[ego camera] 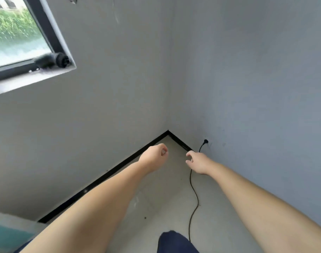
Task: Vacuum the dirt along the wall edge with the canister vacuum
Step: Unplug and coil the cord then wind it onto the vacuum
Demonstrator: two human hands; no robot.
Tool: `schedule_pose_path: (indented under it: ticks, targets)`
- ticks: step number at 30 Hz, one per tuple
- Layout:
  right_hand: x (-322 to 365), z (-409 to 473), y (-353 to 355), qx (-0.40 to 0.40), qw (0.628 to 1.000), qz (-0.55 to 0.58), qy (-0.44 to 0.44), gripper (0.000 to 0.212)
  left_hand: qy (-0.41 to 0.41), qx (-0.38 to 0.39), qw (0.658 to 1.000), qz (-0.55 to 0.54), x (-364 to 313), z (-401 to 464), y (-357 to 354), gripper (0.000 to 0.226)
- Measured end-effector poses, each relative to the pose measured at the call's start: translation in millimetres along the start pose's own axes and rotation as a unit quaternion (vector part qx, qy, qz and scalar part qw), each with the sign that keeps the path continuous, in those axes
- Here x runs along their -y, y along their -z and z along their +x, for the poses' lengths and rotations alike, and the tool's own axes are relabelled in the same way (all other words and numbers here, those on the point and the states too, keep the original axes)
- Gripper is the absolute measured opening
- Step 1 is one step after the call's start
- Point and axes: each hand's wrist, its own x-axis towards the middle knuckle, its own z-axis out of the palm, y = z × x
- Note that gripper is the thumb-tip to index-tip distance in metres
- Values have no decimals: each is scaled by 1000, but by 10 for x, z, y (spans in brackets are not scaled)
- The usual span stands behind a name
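**Head view: hands empty at the corner, cord plugged in, vacuum out of sight**

Head view shows the fingers of the left hand (153,157) curled into a loose fist; nothing is seen held in them. The fingers of the right hand (197,161) are half bent and spread, with thumb and forefinger apart, and nothing is gripped. The cord (193,190) passes just under that hand at its 6 o'clock, but whether it is touched cannot be told.

Outward from the hands, both bare forearms are stretched toward the room corner. The cord is run from the plug (205,142), seated in the right wall at 1 o'clock of the right hand, down across the floor (167,201) toward 6 o'clock, where it leaves the frame beside a dark trouser knee (174,241).

A black skirting (108,177) is laid along the wall edge from the corner out to 8 o'clock. A small dark speck (145,217) is seen on the floor near it; other dirt is too faint to tell. The canister vacuum itself is not in view. A black round object (62,60) rests on the window (17,37) ledge at 10 o'clock; its kind cannot be told.

The step in hand is judged to be powering up, with cleaning not yet begun. For the next move, the hose or wand would have to be found and gripped, then its nozzle laid against the skirting.
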Motion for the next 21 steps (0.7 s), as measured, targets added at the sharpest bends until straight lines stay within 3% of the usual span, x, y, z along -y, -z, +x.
schedule_pose_path:
  ticks: [10, 21]
  targets:
    - [75, 1265, 804, -15, 998, 48, -32, 44, -41, 46, 998, 20, -25, 1676, 400, 24]
    - [-252, 2330, 590, -42, 959, 178, -214, 44, -164, 221, 956, 104, 212, 3656, 288, 27]
